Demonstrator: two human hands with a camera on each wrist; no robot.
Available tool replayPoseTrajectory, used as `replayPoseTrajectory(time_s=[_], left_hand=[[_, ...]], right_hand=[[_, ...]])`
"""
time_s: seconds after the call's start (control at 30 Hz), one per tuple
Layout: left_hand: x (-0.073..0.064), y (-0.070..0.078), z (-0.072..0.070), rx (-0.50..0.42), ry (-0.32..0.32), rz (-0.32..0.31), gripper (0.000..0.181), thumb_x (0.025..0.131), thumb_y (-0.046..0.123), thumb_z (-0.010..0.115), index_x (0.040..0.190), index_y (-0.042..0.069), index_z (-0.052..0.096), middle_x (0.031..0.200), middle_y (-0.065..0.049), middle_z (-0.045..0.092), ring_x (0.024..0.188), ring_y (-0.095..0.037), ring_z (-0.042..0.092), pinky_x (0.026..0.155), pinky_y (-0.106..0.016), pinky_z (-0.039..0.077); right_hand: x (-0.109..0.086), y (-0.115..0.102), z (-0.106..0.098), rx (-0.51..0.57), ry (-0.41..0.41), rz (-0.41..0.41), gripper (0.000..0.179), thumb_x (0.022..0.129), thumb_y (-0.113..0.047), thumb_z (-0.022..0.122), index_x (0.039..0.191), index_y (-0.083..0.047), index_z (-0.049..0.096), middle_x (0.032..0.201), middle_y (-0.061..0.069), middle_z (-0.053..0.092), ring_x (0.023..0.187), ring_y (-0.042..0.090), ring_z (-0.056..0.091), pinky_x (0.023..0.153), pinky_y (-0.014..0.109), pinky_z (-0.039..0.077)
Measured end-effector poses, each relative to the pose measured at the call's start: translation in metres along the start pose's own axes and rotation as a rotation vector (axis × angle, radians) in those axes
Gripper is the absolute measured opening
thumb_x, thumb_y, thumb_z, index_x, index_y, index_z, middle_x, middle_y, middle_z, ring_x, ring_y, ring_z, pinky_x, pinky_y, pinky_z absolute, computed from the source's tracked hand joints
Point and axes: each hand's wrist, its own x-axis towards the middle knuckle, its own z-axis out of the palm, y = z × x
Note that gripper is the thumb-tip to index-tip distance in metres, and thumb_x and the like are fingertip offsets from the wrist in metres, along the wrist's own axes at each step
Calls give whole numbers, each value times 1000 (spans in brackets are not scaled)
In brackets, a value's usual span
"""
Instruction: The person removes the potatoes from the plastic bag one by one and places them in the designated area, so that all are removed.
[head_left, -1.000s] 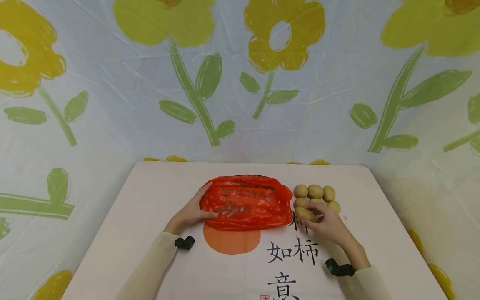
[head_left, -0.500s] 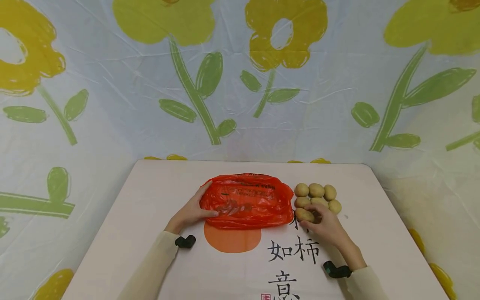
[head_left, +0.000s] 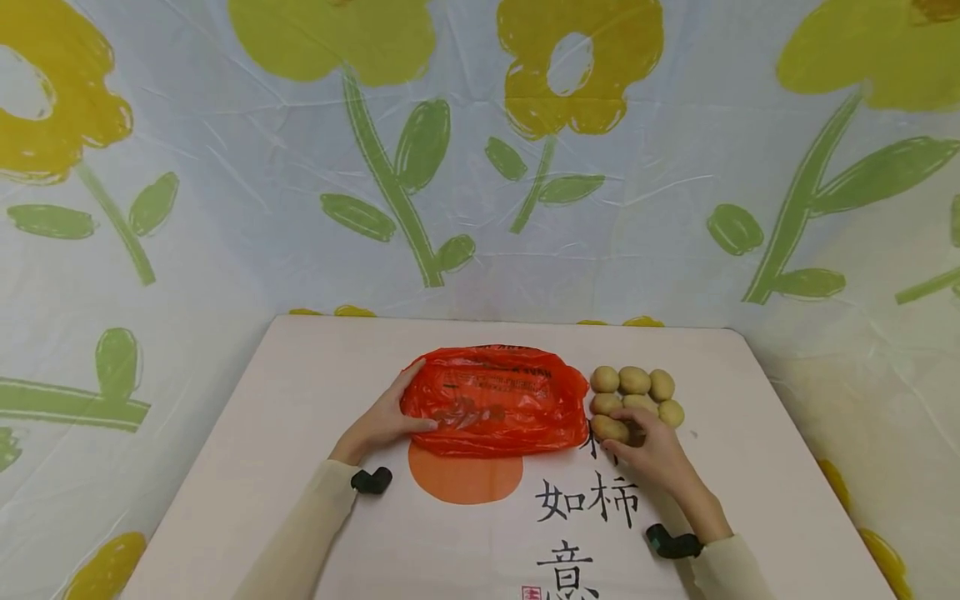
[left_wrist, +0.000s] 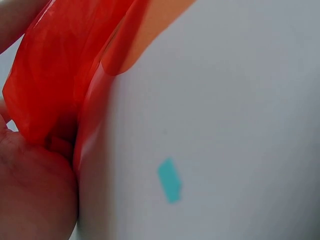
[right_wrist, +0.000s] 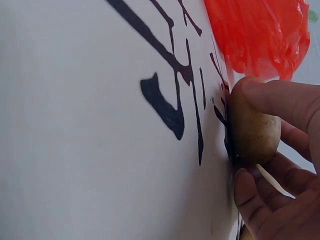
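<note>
A red plastic bag (head_left: pixel 495 404) with dark print lies flattened on the table. My left hand (head_left: pixel 384 423) grips its left end, thumb along the front and fingers round the far side; in the left wrist view, red film (left_wrist: pixel 55 65) covers part of that hand. My right hand (head_left: pixel 654 446) pinches a yellowish-brown potato (head_left: pixel 610 429) at the near left corner of a potato group. Close up, the thumb presses one end of this potato (right_wrist: pixel 255 125) while the fingers curl along its other side, low at the table surface.
Several more potatoes (head_left: pixel 634 380) sit in rows at the bag's right end, some partly covered by the right hand. The pale table (head_left: pixel 247 467) bears an orange printed disc (head_left: pixel 465 482) and black characters (head_left: pixel 585 500). A flowered cloth (head_left: pixel 480 275) hangs behind.
The right hand's fingers have shifted slightly around the near potato, and the wrist has edged left. The left hand and the bag keep their places; the head view has tilted slightly.
</note>
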Motion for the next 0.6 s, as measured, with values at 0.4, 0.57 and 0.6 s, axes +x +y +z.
replayPoseTrajectory(time_s=[0.4,0.57,0.6], left_hand=[[-2,0,1,3,4,25,110,81,27,87,166,30,17,171,-6,18,157,-36,17,123,-66,23],[-1,1,-4,14,12,45,110,80,24,88,165,31,18,171,-2,19,158,-33,16,124,-65,21],[-1,2,-4,22,11,52,111,80,24,88,165,30,18,171,-1,18,158,-33,14,124,-65,19]], right_hand=[[-3,-1,-4,-37,29,-23,44,78,-6,89,118,-4,70,115,12,70,103,26,64,85,32,58],[-3,-6,-8,-48,20,-30,43,78,-4,89,117,-3,69,113,13,69,90,24,61,73,28,55],[-3,-7,-9,-49,14,-26,43,79,-4,88,117,-2,69,113,14,69,88,23,60,71,27,54]])
